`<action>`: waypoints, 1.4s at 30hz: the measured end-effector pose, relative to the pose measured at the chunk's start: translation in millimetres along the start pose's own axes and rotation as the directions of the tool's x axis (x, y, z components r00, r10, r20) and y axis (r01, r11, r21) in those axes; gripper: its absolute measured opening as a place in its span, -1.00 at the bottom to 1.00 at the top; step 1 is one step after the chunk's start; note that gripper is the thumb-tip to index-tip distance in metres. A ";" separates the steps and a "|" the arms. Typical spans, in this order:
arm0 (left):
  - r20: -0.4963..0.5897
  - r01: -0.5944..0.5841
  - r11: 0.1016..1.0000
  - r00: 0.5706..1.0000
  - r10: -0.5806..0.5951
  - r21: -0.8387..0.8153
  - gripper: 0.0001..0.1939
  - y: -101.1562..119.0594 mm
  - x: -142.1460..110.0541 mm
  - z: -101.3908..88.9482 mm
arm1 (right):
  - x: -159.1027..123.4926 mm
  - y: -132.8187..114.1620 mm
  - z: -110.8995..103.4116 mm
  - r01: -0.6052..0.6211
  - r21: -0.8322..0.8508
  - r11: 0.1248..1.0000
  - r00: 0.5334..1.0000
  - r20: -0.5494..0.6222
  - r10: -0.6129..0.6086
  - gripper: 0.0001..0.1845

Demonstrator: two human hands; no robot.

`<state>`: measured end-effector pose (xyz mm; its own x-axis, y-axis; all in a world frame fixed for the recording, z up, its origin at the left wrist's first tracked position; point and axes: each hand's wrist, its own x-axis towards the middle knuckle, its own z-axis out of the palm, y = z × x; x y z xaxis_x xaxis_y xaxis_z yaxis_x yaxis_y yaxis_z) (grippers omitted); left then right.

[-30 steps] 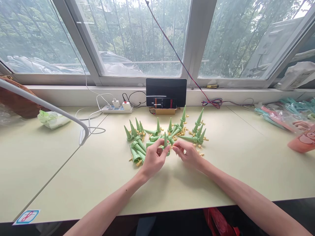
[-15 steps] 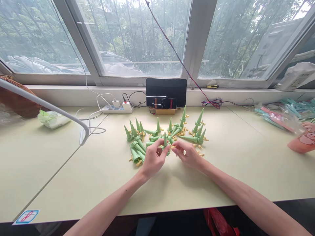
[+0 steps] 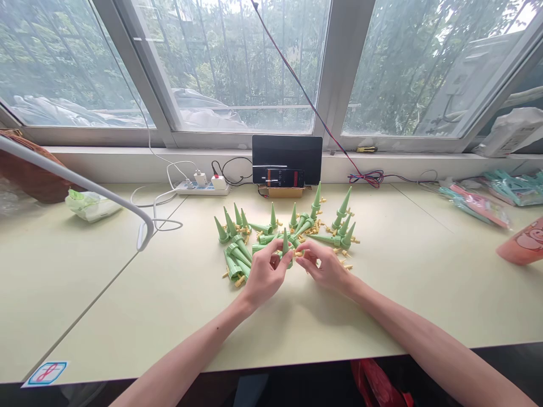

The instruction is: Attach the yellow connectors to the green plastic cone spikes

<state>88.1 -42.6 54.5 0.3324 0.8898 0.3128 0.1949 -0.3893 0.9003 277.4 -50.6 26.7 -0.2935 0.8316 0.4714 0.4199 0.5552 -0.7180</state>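
- Green plastic forms the pointed cone (image 3: 285, 242) I see in the left hand (image 3: 265, 275); thumb and fingers are closed around its lower part, and the tip points up.
- Just to that cone's right, I see the right hand (image 3: 328, 270) pinching a small yellow plastic fitting (image 3: 297, 254) between thumb and fingertips, close against the cone's side. I cannot tell from here whether the two are joined.
- I read the step as fitting work: cone steadied by the left hand, yellow part worked at its side by the right. Both hands are above the table (image 3: 271, 333), near each other.
- The next move, in my judgement, calls for a firm left grip and a straight, gentle push or turn from the right fingertips; a skewed angle could make the small part slip.
- Beside the left hand, on its left, I have a heap of pale green ribbed-collar cones (image 3: 241, 253) lying on their sides.
- Beyond the right hand, more green tapered spikes (image 3: 343, 208) stand upright with yellow side pieces.
- Just beyond the right wrist lie loose yellow plastic bits (image 3: 347, 266).
- Farther out, past both hands, a black phone (image 3: 285, 178) leans against a dark flat panel (image 3: 287, 151).
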 end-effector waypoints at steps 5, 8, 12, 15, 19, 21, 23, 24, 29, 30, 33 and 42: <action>0.008 -0.002 1.000 1.000 0.002 0.013 -0.83 0.0 -0.3 -0.4 | -0.5 2.5 1.2 0.009 -0.006 1.000 1.000 -0.011 -0.009 -0.83; 0.014 -0.007 1.000 1.000 0.007 0.024 -0.83 -0.7 -0.8 -0.5 | -0.3 1.5 1.1 -0.003 -0.006 1.000 1.000 -0.008 0.003 -0.81; 0.022 -0.021 0.999 1.000 0.020 0.041 -0.84 -2.0 -1.4 -0.4 | 0.1 -0.8 0.4 -0.020 0.001 1.000 1.000 0.003 0.020 -0.79; 0.027 -0.036 0.998 0.999 0.035 0.047 -0.84 -3.5 -1.5 -0.3 | 0.6 0.2 0.6 -0.013 -0.001 1.000 1.000 0.001 0.013 -0.76; 0.028 -0.051 0.998 0.998 0.049 0.048 -0.85 -6.1 -1.2 0.0 | 1.1 3.5 1.4 0.004 -0.014 1.000 1.000 -0.003 -0.005 -0.68; 0.026 -0.049 0.998 0.999 0.048 0.049 -0.85 -6.9 -1.2 0.2 | 1.2 4.3 1.4 0.012 -0.022 1.000 1.000 -0.005 -0.013 -0.64; 0.026 -0.041 0.998 0.999 0.040 0.044 -0.85 -6.7 -1.1 0.3 | 1.3 4.3 1.1 0.016 -0.041 0.999 1.000 -0.015 -0.016 -0.62; 0.027 -0.036 0.999 0.999 0.035 0.038 -0.85 -6.1 -1.0 0.2 | 1.3 4.1 1.0 0.013 -0.052 0.999 1.000 -0.021 -0.015 -0.63; 0.019 -0.028 0.999 0.999 0.028 0.017 -0.85 -2.3 -0.1 -0.3 | 0.4 2.7 0.7 -0.007 -0.020 1.000 1.000 -0.016 0.007 -0.82; 0.017 -0.029 0.999 0.999 0.029 0.017 -0.84 -2.0 -0.1 -0.2 | 0.2 2.8 0.8 -0.006 -0.010 1.000 1.000 -0.011 0.006 -0.83; 0.021 -0.025 0.999 0.999 0.024 0.024 -0.84 -2.8 -0.2 0.2 | 0.0 3.7 1.4 -0.011 -0.004 1.000 1.000 -0.003 0.011 -0.83; 0.022 -0.016 0.999 1.000 0.015 0.045 -0.84 -5.7 -0.7 -0.3 | -0.8 3.7 2.2 -0.062 0.022 0.998 0.998 0.007 0.061 -0.78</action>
<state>86.5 -41.0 49.3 0.3553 0.8784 0.3197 0.2310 -0.4139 0.8805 277.3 -49.2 22.5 -0.2734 0.8640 0.4227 0.4180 0.5025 -0.7568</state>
